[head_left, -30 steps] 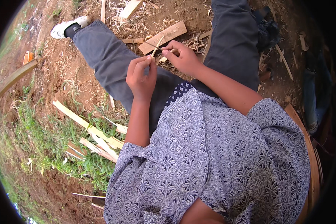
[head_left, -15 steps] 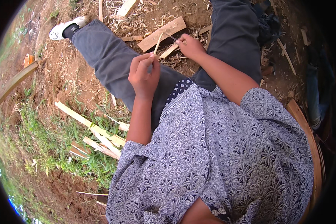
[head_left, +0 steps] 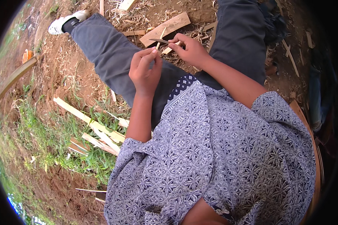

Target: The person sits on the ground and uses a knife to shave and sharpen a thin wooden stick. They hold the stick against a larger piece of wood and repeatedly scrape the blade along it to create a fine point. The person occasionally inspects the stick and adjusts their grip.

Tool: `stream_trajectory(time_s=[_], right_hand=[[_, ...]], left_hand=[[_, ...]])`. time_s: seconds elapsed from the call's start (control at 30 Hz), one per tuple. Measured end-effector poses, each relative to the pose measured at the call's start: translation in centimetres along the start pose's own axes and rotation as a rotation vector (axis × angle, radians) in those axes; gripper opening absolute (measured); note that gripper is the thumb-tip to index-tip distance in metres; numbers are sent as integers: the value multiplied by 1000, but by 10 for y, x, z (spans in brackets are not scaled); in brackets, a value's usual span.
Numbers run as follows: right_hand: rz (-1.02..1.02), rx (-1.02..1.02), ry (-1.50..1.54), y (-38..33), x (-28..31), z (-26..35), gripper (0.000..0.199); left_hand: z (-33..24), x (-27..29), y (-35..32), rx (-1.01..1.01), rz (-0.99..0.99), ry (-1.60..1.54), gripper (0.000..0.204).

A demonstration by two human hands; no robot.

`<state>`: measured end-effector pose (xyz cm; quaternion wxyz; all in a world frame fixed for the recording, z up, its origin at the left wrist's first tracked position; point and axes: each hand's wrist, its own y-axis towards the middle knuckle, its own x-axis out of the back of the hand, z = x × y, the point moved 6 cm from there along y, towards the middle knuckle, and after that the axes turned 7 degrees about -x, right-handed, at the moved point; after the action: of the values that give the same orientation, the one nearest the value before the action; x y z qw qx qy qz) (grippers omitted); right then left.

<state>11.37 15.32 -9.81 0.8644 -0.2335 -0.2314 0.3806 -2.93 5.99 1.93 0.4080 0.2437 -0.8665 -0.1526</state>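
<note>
Between the thumb and fingers of my left hand (head_left: 145,69) is a thin, pale wooden stick (head_left: 162,35), which points up and away from me. My right hand (head_left: 191,50) is closed around the handle end of a small knife (head_left: 158,40). Its dark blade lies across the stick, just above my left fingertips. The handle is mostly hidden in my fingers. Beyond both hands, a flat wooden board (head_left: 172,26) rests on the ground between my legs.
Pale split wood strips (head_left: 88,120) lie on the grass to my left. Shavings (head_left: 146,13) litter the brown soil ahead. A curved wooden pole (head_left: 15,82) enters from the far left, near an orange object (head_left: 27,56). My outstretched legs (head_left: 101,45) flank the work area.
My right hand has moved left and toward me, bringing the knife blade from near the stick's tip down across it, close to my left fingers. My left hand has hardly moved.
</note>
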Motion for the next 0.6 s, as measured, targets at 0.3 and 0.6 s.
stream_trajectory(time_s=[0.3,0.6], right_hand=[[-129,-155,48,30,3,-47,33],[-3,65,65,-5,0,2,24]], left_hand=[[0,-1,-1,26,0,11,18],[3,-2,-2,16,-2,-6,16]])
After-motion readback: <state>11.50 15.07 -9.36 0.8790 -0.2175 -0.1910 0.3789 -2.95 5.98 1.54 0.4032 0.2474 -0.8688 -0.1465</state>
